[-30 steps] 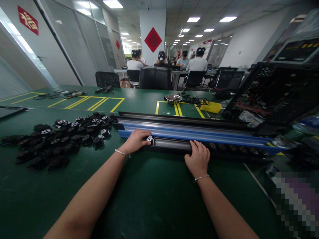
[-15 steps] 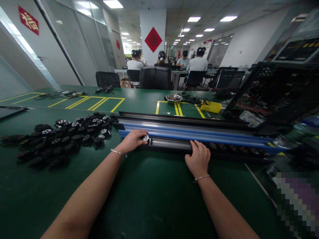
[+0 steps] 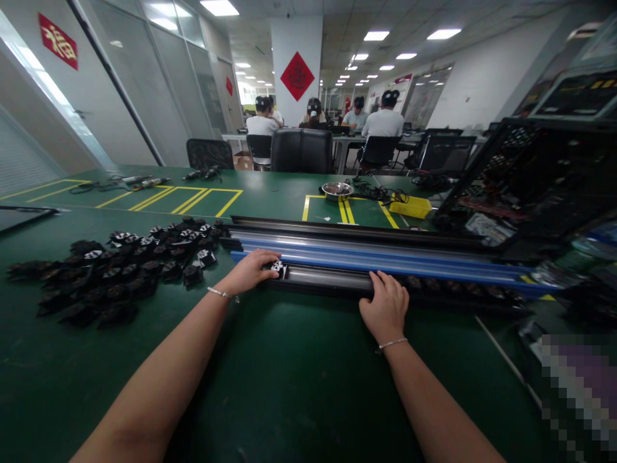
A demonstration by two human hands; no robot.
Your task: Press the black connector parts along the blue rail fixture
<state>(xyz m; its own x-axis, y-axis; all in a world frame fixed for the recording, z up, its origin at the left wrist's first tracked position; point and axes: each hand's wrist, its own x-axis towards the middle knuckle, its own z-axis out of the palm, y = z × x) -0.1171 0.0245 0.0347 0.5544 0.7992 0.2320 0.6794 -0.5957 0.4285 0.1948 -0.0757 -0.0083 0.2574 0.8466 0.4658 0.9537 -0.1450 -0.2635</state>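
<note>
My left hand (image 3: pixel 251 271) pinches a small black part with a white label (image 3: pixel 277 266) at the left end of a long black channel (image 3: pixel 328 278). The part sits in or right over the channel; its lower side is hidden. Farther right, my right hand (image 3: pixel 385 301) grips the same channel, fingertips over its far edge and thumb on the near side. Between my hands the grey inside of the channel shows bare. Beyond my right hand, several dark parts (image 3: pixel 453 287) sit in a row along the channel.
Blue channels (image 3: pixel 376 260) and black rails (image 3: pixel 347 230) lie just behind. A pile of small black parts (image 3: pixel 130 267) spreads at left. Farther back are a metal bowl (image 3: pixel 337 190) and a yellow bin (image 3: pixel 411 206). A dark open rack (image 3: pixel 501 186) stands at right. Several people sit beyond.
My left hand has shifted slightly left along the channel, and the small labelled part has moved left with it. My right hand keeps its hold in the same place.
</note>
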